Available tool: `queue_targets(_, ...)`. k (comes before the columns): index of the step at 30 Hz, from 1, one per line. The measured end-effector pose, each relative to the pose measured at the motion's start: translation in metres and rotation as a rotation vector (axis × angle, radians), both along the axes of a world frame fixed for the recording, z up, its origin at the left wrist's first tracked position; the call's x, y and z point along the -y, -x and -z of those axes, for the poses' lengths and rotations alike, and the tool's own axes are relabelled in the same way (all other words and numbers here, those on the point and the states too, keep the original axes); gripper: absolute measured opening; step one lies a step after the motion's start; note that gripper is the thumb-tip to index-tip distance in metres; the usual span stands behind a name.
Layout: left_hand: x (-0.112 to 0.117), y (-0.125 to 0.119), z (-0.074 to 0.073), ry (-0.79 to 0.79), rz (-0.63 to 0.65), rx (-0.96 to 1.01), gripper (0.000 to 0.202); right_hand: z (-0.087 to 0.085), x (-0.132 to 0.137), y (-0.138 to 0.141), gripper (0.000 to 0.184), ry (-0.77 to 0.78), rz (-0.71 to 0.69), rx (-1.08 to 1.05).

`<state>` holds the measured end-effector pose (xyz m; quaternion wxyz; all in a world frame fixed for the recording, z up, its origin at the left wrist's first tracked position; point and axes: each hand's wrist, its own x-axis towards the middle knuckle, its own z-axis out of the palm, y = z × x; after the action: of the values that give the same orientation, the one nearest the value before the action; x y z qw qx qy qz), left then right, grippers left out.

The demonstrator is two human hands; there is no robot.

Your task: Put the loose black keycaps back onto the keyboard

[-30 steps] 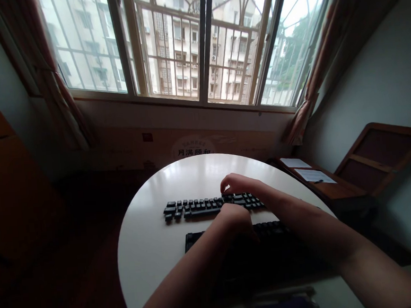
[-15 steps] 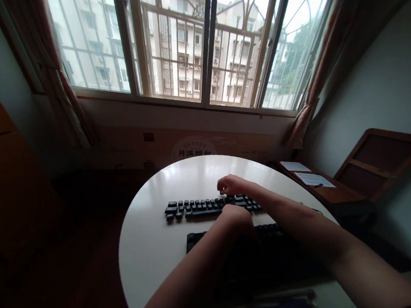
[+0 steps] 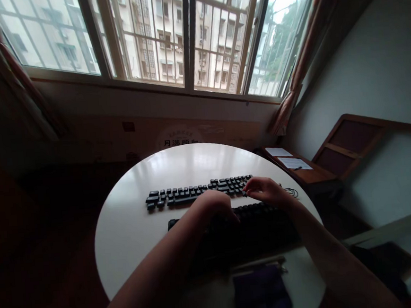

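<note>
Black rectangular plastic keyboard [image 3: 262, 216] lies lower centre, likely stiff, best held by its ends. The left forearm [image 3: 164, 259] blocks part; the left hand's [image 3: 218, 201] fingers are hidden, so its hold is unclear. Beyond, small black plastic keycaps [image 3: 182, 201], probably light and slick, suit pinching by their sides. Apart from the left, the right hand [image 3: 263, 190] bends at their right end, grip unclear. Right of centre, a thin black cable [image 3: 294, 194] loops on the round white table [image 3: 123, 241].
</note>
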<state>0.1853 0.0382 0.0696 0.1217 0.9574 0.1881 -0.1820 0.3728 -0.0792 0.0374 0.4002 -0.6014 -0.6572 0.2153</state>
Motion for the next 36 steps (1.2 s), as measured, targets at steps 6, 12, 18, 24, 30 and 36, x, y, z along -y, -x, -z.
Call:
queue_targets(6, -0.008, -0.001, -0.006, 0.060, 0.020, -0.138, 0.066, -0.015, 0.028, 0.020, 0.016, 0.104, -0.272, 0.173)
queue_targets(12, -0.020, -0.003, 0.003, 0.073, 0.158, -0.160, 0.066, -0.022, 0.032, 0.036, 0.016, 0.063, -0.286, 0.375)
queue_targets(18, -0.027, -0.005, 0.011, 0.094, 0.166, -0.139, 0.062, -0.020, 0.037, 0.046, 0.018, 0.064, -0.282, 0.539)
queue_targets(24, -0.027, -0.005, 0.011, 0.115, 0.148, -0.134, 0.060, -0.016, 0.042, 0.061, 0.014, 0.057, -0.195, 0.669)
queue_targets(30, -0.026, -0.005, 0.011, 0.119, 0.161, -0.119, 0.055, -0.017, 0.042, 0.060, 0.022, 0.090, -0.197, 0.629)
queue_targets(36, -0.023, -0.003, 0.010, 0.115, 0.128, -0.090, 0.053, -0.017, 0.041, 0.057, 0.026, 0.092, -0.203, 0.595)
